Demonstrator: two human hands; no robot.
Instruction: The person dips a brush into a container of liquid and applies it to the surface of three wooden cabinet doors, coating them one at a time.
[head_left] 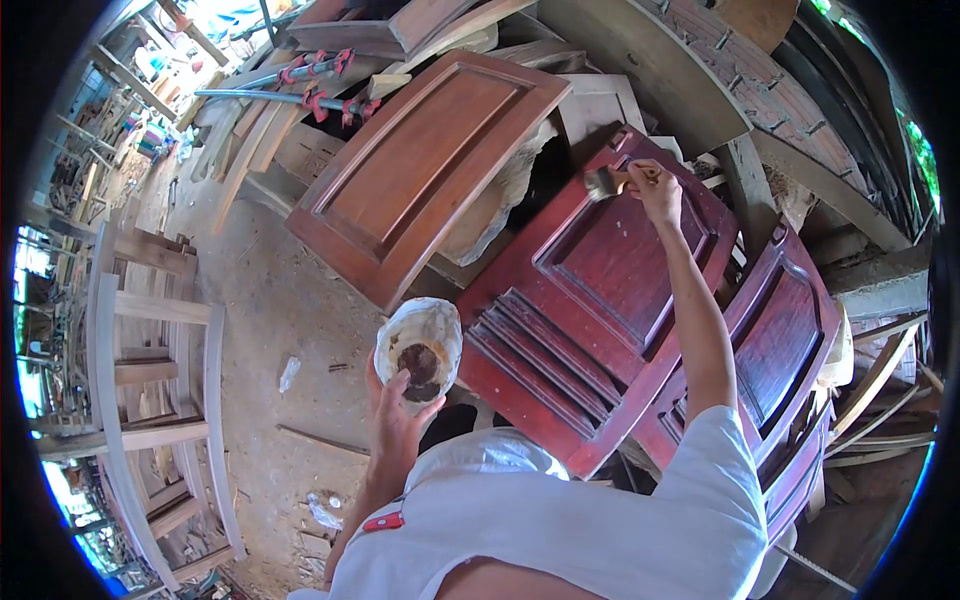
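My right hand (655, 190) is closed on the handle of a paintbrush (604, 184), whose bristles point left over the upper part of a dark red wooden panel (610, 250). Whether the bristles touch the wood I cannot tell. My left hand (393, 410) holds a whitish, crusted bowl (437, 322) from below and the side, its thumb at the rim. Dark brown matter lies in the bowl. Left of the red panel leans a lighter brown panel (420, 150) with a raised frame.
More dark red panels (785, 350) lean at the right. A wooden frame (110, 350) stands at the left. Clamps with red jaws (315, 100) lie at the upper left. Boards (650, 60) are stacked behind the panels. Plastic scraps (290, 374) and a thin stick (322, 440) lie on the dusty floor.
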